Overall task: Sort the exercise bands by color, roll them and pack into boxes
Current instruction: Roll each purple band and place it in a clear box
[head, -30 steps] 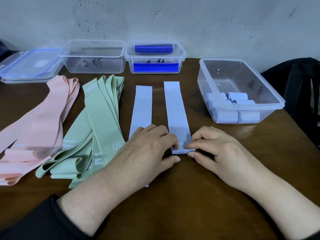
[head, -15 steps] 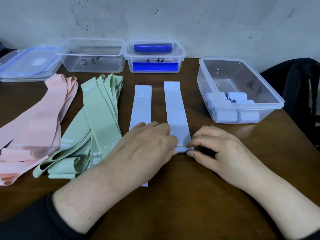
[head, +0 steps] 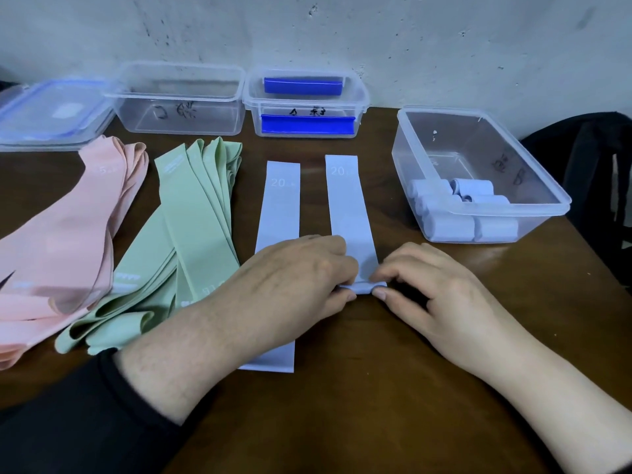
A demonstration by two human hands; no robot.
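Blue band (head: 352,213), centre frame: your left hand (head: 290,278) and right hand (head: 434,289) pinch its started roll; roll onward evenly.

From my seat the table (head: 393,388) reads as dark brown wood with a semi-gloss finish; I catch soft reflections near the right-hand box (head: 478,213). That box and the two at the back (head: 178,97) (head: 307,100) look like clear, smooth plastic with a slightly milky haze, the middle one carrying glossy blue plastic clips. The lids (head: 51,114) stacked far left are the same clear plastic, tinted blue. The lavender bands (head: 349,206), green bands (head: 195,213) and pink bands (head: 68,227) look like thin, smooth, matt rubbery sheet, faintly translucent at the edges. The wall (head: 376,39) behind is rough, matt, pitted plaster. My sleeve (head: 68,422) is matt black cloth.
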